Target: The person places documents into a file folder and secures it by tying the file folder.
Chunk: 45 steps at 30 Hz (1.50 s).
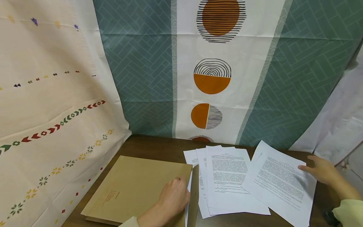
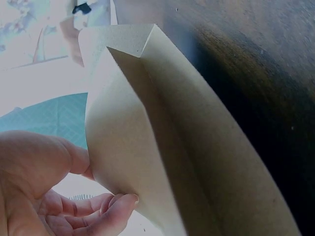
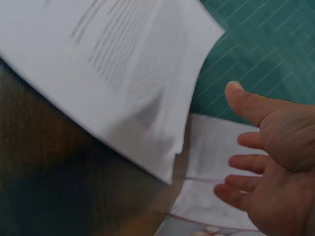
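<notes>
A tan cardboard document folder (image 1: 136, 183) lies on the left of the table, with white paper showing along its right opening. My left hand (image 1: 173, 199) grips it there; in the left wrist view the thumb and fingers (image 2: 118, 211) pinch the edge of the cardboard (image 2: 118, 132). Several printed sheets (image 1: 229, 179) overlap in the middle, right of the folder. Another printed sheet (image 1: 280, 186) lies tilted at the far right, partly over them. My right hand (image 1: 326, 170) is at its upper right corner, fingers (image 3: 246, 164) spread and holding nothing; the right wrist view shows them apart from the paper (image 3: 147, 88).
The dark wooden table (image 1: 158, 142) ends at a hanging green and white cloth (image 1: 147, 78) behind. A patterned cream cloth (image 1: 56, 126) hangs along the left side, and a pale cloth (image 1: 334, 119) along the right.
</notes>
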### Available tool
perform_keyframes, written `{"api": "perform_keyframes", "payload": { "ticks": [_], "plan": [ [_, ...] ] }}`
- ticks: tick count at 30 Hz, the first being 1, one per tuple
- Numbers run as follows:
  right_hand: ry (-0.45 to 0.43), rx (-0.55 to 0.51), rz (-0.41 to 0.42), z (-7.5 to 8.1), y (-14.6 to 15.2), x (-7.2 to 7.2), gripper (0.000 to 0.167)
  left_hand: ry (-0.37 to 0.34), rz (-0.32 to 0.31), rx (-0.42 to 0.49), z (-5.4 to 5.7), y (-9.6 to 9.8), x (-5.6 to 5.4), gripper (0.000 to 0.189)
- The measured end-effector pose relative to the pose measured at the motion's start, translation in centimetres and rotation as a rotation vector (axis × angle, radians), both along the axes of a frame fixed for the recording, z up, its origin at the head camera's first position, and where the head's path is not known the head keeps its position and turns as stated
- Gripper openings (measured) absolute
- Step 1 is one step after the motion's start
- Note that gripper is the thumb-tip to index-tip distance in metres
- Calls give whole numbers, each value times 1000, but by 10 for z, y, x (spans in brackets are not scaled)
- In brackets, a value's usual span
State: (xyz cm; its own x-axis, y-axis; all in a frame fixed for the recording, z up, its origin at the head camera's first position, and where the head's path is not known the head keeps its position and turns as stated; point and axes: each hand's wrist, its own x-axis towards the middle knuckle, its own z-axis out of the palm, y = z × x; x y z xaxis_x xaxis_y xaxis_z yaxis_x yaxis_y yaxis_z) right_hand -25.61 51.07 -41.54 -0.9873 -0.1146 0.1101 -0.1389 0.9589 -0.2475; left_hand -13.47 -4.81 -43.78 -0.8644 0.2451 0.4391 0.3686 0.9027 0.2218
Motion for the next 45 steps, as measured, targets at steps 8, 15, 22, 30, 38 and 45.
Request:
{"api": "perform_keyframes", "payload": {
  "ticks": [8, 15, 22, 30, 38, 45],
  "plan": [
    [-30, 105, -29, -27, 7, -13, 87, -15, 3, 9, -1, 1, 0, 15],
    [-75, 118, -62, -43, 11, -15, 95, -21, 4, 9, -2, 1, 1, 17],
    [-70, 145, -55, -51, 12, -14, 92, -24, 1, 11, -2, 1, 0, 15],
    [-107, 115, -62, -55, 10, -11, 95, -19, 0, 17, -2, 1, 1, 15],
    [-82, 108, -72, -58, 15, -16, 99, -36, -9, 24, -2, 0, 1, 16],
    [-52, 96, -73, -54, 19, -16, 101, -13, 8, 21, -3, -1, 1, 17]
  ]
}}
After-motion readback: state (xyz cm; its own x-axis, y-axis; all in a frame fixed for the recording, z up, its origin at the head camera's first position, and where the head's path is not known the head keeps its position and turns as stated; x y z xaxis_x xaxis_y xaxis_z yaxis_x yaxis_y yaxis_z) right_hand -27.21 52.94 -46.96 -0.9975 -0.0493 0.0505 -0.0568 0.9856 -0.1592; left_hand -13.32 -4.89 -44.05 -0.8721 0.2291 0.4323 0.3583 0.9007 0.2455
